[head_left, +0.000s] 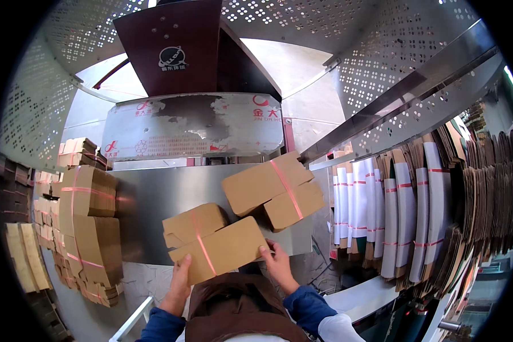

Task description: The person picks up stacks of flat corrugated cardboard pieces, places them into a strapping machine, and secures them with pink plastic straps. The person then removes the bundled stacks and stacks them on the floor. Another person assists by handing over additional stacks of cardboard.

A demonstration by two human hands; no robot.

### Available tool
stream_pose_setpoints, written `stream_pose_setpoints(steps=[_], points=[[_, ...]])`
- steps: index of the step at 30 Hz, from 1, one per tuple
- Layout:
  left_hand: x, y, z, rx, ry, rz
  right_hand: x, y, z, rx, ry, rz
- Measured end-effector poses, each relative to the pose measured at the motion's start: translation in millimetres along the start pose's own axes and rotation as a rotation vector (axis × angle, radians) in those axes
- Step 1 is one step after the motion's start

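Observation:
A bundle of flat brown cardboard boxes [232, 244], tied with a pink strap, is at the near edge of a metal table, tilted slightly. My left hand [179, 284] grips its lower left corner, thumb on top. At its right end my right hand [279, 266] holds the edge, thumb on the upper face and the other fingers partly hidden. Just beyond, to the right, a second strapped cardboard bundle [256, 183] lies on the table. Both bundles are made of two offset stacks.
The shiny metal table [148, 196] spans the middle. Behind it stands a machine with a dark red housing [182, 62] and perforated metal guards [382, 74]. Strapped cardboard stacks [91, 199] rise at left. At right stand rows of white and brown bundles [404, 211].

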State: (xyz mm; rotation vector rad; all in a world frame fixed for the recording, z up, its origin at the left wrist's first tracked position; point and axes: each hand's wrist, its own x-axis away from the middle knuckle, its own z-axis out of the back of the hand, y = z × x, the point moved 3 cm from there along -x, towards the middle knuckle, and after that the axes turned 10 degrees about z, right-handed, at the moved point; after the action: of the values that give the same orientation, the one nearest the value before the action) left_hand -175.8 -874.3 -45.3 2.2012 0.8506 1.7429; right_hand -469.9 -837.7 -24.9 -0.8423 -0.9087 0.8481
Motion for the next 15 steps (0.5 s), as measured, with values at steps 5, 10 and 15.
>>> stream_pose_setpoints(steps=[5,10,15], points=[[5,-24,-1,0.015,0.03,0.011,7,18,16,0.03,-0.04,0.007],[6,-45,-18,0.125,0.034,0.025,-3,12,42,0.125,-0.106,0.061],[-5,-19,-21,0.077,0.127,0.004,-26,7,32,0.022,-0.08,0.141]])
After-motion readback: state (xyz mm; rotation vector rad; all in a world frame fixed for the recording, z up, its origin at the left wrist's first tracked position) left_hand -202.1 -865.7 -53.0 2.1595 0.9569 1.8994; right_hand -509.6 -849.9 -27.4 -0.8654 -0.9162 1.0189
